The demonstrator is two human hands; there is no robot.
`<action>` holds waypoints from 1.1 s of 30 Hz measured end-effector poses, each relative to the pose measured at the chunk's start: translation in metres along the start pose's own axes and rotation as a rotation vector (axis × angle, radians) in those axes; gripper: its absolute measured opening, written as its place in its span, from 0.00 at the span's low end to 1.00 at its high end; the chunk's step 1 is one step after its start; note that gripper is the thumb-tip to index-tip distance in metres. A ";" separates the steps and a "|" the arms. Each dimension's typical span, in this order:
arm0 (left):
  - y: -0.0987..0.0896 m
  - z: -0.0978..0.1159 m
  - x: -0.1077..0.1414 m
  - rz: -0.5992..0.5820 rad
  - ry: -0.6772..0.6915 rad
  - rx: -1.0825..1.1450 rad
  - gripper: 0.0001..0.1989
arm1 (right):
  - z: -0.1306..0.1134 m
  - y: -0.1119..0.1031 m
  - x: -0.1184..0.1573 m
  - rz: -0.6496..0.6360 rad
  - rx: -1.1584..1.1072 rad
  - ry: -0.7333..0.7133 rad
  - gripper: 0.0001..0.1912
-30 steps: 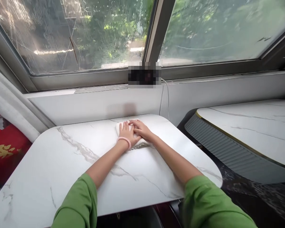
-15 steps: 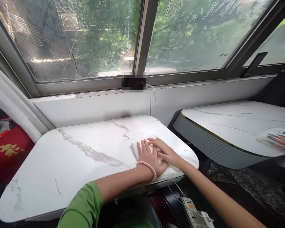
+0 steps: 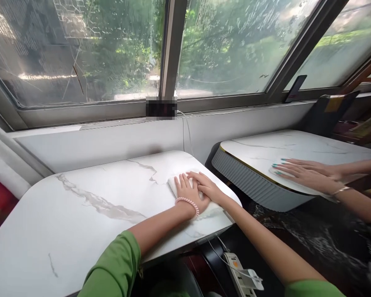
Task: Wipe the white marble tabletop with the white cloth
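Note:
My left hand [image 3: 190,195] lies flat with spread fingers on a folded white cloth [image 3: 172,185], a pink coiled band round its wrist. My right hand [image 3: 207,187] crosses from the right, its fingers stretched out and resting over the fingers and back of my left hand. Both press down on the cloth near the right end of a white marbled table [image 3: 89,231]. Part of the cloth is hidden beneath my hands.
On a second marbled table [image 3: 253,154] at the right, another person's hands [image 3: 309,173] press on a white cloth. A power strip [image 3: 238,272] with cables hangs below the near table edge. Behind stand the windows and sill, with a phone-like dark object [image 3: 295,88].
The view has turned to the right. My hands and the cloth have moved slightly away from the near table edge. Both of the other person's hands now show more fully.

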State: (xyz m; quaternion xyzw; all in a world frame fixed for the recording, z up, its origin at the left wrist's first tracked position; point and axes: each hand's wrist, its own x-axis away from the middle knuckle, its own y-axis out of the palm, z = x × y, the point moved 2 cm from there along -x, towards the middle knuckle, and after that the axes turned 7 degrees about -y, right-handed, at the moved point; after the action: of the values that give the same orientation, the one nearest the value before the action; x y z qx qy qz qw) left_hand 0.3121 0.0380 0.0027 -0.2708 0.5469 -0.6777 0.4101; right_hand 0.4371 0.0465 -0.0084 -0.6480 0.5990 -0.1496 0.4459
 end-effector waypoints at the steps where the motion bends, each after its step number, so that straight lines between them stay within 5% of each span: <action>1: 0.000 -0.003 -0.007 0.000 -0.004 0.004 0.39 | 0.005 0.000 -0.008 0.005 0.003 -0.004 0.28; 13: -0.004 -0.070 -0.110 0.001 -0.119 -0.065 0.37 | 0.057 0.025 -0.132 0.016 0.008 -0.091 0.26; 19: -0.007 -0.085 -0.134 0.036 -0.218 -0.113 0.36 | 0.068 0.030 -0.170 -0.019 -0.004 -0.142 0.25; 27: -0.006 -0.062 -0.116 -0.016 -0.134 -0.139 0.38 | 0.059 0.016 -0.129 -0.042 0.025 -0.137 0.26; 33: 0.000 -0.009 -0.056 -0.075 0.013 -0.116 0.39 | 0.037 -0.007 -0.036 -0.005 0.075 -0.075 0.23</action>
State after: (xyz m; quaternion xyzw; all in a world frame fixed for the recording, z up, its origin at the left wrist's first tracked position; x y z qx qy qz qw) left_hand 0.3336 0.0910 0.0047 -0.3100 0.5772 -0.6617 0.3645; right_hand 0.4597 0.0932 -0.0115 -0.6375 0.5744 -0.1486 0.4915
